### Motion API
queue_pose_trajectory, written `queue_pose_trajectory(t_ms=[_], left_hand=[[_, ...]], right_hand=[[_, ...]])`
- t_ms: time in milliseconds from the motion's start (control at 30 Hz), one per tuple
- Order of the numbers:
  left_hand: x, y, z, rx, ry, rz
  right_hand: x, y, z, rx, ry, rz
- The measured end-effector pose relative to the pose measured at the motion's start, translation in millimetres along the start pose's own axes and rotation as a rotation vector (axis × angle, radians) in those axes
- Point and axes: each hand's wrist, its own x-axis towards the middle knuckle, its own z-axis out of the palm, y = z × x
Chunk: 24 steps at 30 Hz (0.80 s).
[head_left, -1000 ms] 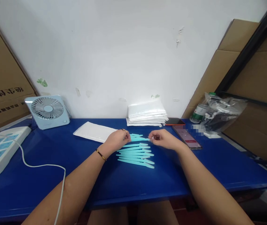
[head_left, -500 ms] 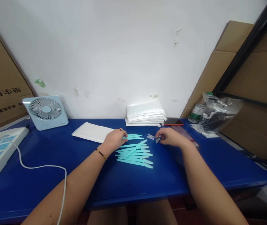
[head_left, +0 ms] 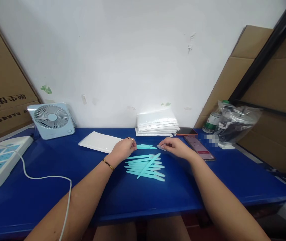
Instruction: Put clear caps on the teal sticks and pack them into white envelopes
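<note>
My left hand [head_left: 123, 148] pinches the ends of a few slim turquoise eyebrow razors [head_left: 146, 146], whose far ends point right. Opposite them, my right hand [head_left: 176, 146] has its fingertips closed on small clear plastic caps [head_left: 160, 147] at the table surface; how many is partly hidden by the fingers. Nearer to me lies a loose fan of several more turquoise eyebrow razors [head_left: 143, 165], one of them slanting across the others. Behind my left hand a flat white packet [head_left: 97, 141] rests on the blue table [head_left: 173, 190].
A stack of white packets [head_left: 158, 122] stands against the wall. Two phones, an orange-edged one [head_left: 187, 131] and a lit one [head_left: 200, 148], lie right. Beyond are a bottle [head_left: 211, 122] and plastic bag [head_left: 238, 124]. At left are a fan [head_left: 52, 117], power strip [head_left: 7, 157] and cable [head_left: 47, 177].
My right hand has moved left and closed on the clear caps near the held razors. The slanting razor on the pile has slid nearer to me. My left hand keeps its grip.
</note>
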Motion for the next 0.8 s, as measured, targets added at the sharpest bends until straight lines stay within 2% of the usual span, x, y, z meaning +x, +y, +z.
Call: queue_pose_trajectory(t_ms=[500,567,700,800], left_hand=[[-1.3,2.2,-2.0,-0.080,0.003,0.016],[-2.4,5.4,-1.8,-0.104,-0.022,0.048],[-3.6,8.3,0.1,-0.111,-0.155,0.109],[-2.2,3.9,1.9,-0.044,-0.112,0.080]], right_hand=[[0.6,-7.9,5.2,0.047,0.002,-0.018],[1.0,-12.0,8.5,0.051,-0.006,-0.034],[1.6,-15.9,10.8,0.029,-0.093,-0.078],[2.2,-7.8,7.2,-0.078,-0.023,-0.035]])
